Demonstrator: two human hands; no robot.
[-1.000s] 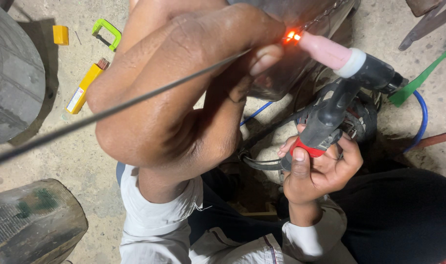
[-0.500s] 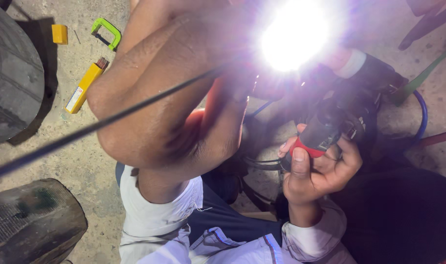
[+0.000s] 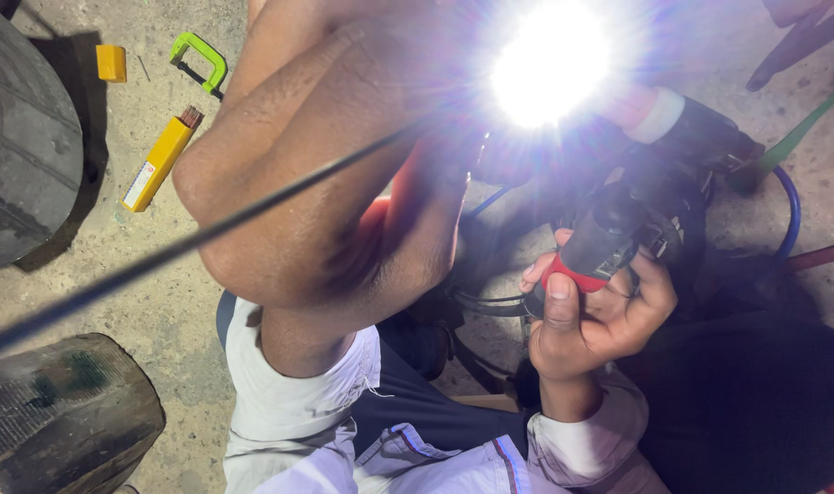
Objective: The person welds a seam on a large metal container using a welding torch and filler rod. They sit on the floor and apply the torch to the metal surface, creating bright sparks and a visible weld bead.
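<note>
My left hand (image 3: 344, 174) is raised close to the camera, fingers pinched on a long thin dark filler rod (image 3: 161, 258) that runs from the lower left up toward a blinding white arc (image 3: 547, 62). My right hand (image 3: 600, 316) grips the black handle of a welding torch (image 3: 618, 229), thumb on its red button. The torch's pink and white nozzle (image 3: 650, 110) points into the glare. The workpiece under the arc is washed out by the light.
On the concrete floor lie a yellow box of rods (image 3: 161, 160), a green clamp (image 3: 199, 57) and a small yellow block (image 3: 112, 62). Dark tyres (image 3: 24, 137) sit at the left. A blue hose (image 3: 790, 210) and green strip (image 3: 801, 128) are at right.
One second ago only a small red glow showed at the torch tip. The arc has since flared into bright white glare. Both hands have stayed in place.
</note>
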